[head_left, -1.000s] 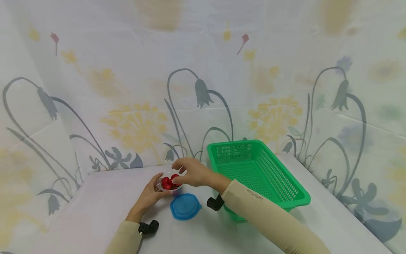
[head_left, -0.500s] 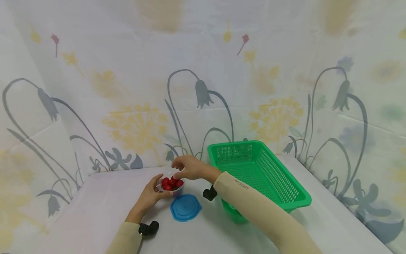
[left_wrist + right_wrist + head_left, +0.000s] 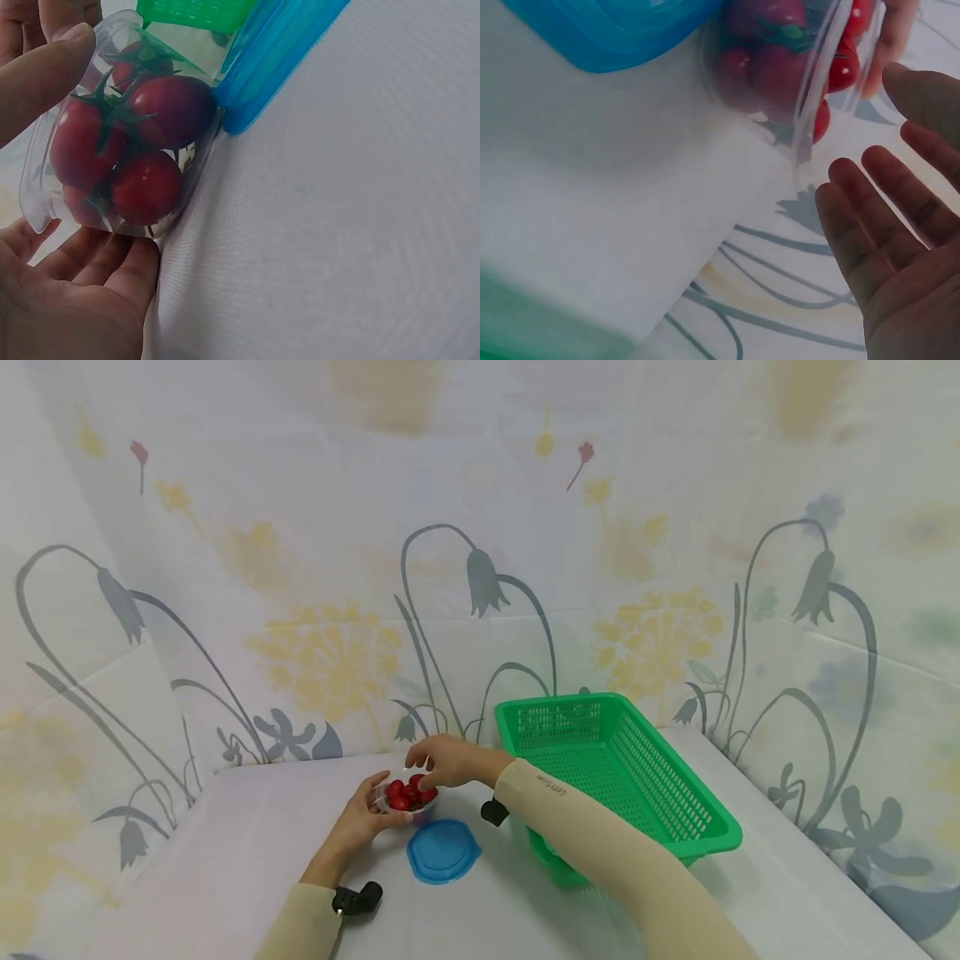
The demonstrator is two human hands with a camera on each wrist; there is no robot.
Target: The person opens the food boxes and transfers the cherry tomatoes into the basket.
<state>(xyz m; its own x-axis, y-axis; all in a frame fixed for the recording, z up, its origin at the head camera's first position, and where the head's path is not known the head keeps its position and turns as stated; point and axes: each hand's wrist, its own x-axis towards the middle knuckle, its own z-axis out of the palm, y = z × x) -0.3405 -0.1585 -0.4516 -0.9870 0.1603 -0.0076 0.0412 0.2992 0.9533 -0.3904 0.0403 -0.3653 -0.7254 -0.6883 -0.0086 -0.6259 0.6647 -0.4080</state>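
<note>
A clear plastic container stands on the table with several small red tomatoes inside, some with green calyxes. My left hand holds it from the left side, the thumb on the near side and the fingers round the far side. Over the container's right rim hovers my right hand. Its fingers are loosely bent and apart in the right wrist view, with nothing between them. Just in front of the container lies a blue lid, flat on the table.
A large green plastic basket with perforated walls stands to the right, partly behind the right forearm. White cloth covers the table. Behind it hangs a pale curtain printed with flowers.
My right wrist has shifted left and up a little, and the hand has drawn slightly back from the tomatoes. My left hand still holds the container.
</note>
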